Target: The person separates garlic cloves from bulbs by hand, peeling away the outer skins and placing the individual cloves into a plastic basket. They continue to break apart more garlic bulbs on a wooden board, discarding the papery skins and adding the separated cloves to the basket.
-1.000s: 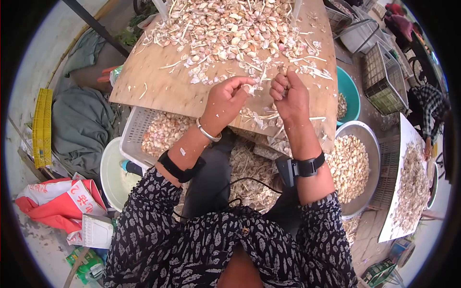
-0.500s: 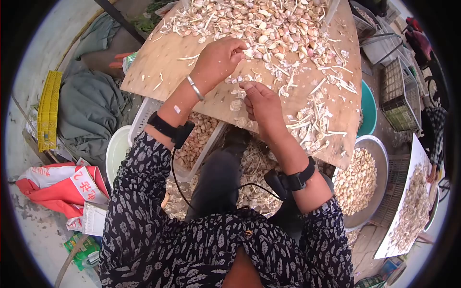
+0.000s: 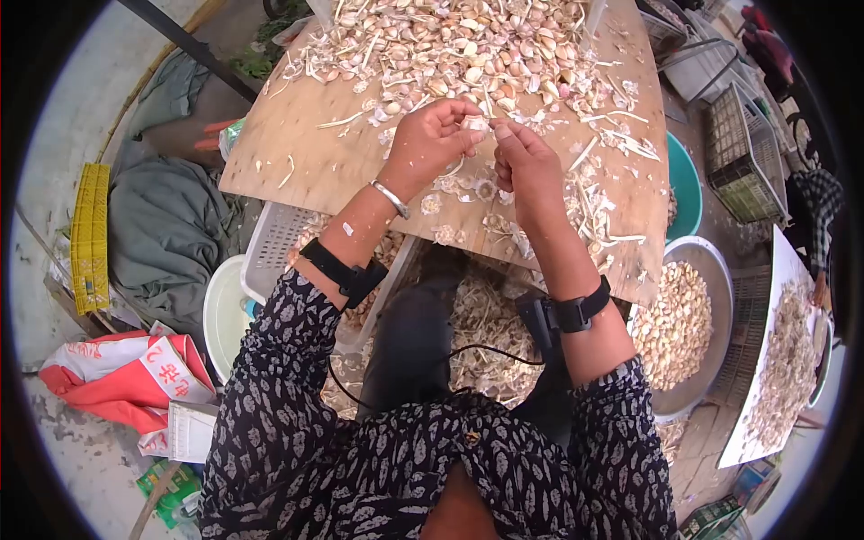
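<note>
A big wooden board (image 3: 301, 148) has a heap of garlic cloves (image 3: 477, 45) on it. To the right is a round metal bowl (image 3: 723, 306) with more cloves. The right hand (image 3: 531, 171) has bent fingers; I can't tell if they grip anything. Beside them, over the board, the left hand (image 3: 425, 146) pinches a piece of garlic (image 3: 474, 123).

From afar, I saw the left hand (image 3: 430, 144) pinching a garlic piece (image 3: 475, 123). The right hand (image 3: 528, 169) was just beside it.
</note>
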### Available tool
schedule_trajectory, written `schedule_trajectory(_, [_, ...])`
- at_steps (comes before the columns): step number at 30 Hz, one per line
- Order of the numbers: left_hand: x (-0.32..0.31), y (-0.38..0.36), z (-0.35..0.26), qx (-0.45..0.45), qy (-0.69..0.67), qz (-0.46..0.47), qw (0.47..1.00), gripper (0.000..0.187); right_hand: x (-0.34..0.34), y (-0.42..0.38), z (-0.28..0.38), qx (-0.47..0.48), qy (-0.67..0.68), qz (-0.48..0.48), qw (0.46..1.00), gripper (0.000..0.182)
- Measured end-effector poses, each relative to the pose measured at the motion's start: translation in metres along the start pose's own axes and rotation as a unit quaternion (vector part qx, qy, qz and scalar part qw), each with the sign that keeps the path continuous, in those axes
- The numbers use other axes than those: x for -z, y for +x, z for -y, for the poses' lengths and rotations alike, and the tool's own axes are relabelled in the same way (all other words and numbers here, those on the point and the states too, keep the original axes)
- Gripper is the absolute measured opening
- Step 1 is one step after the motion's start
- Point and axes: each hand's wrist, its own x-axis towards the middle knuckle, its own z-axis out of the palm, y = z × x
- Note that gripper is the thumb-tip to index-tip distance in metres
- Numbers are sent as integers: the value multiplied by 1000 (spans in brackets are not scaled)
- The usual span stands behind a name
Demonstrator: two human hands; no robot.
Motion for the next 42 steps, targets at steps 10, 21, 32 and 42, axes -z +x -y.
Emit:
schedule_trajectory(10, [-63,-84,-113,-314,10,2,949,23,-11,-86,72,394,-20,182,901,22])
schedule_trajectory(21, [-146,-129,-170,-530,-147,-223,805,13,-30,-142,138,367,-4,501,784,17])
schedule_trajectory(32, [-18,-139,-113,-290,150,-117,938,29,-50,-104,58,362,-223,189,885,21])
schedule_trajectory(42, [41,-179,-51,-37,-340,-157,927,22,-97,-81,-27,-39,-72,183,980,19])
